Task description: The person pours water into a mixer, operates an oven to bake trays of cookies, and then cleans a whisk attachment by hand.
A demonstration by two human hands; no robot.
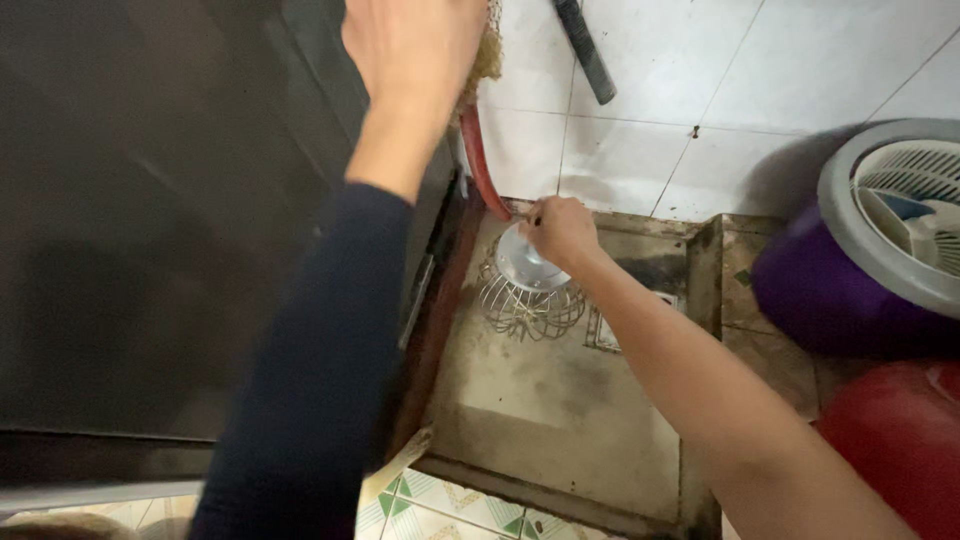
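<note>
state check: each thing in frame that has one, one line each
left hand: raised, closed on scrubbing pad
scrubbing pad: held against wall, mostly hidden
right hand: gripping wire cage
wire cage: tilted, lifted over floor basin
floor basin: stained, no standing water visible
mop bucket: spinner basket in place

The wire basket (528, 300) is thin bright metal, and the round lid (525, 262) on it is pale and glossy. The wall tiles (780, 90) are smooth, glazed white; the sunken floor (545, 400) is rough, stained cement. The purple bucket (800, 290) looks like smooth plastic, and the sleeve (310, 380) is matt dark cloth.
</note>
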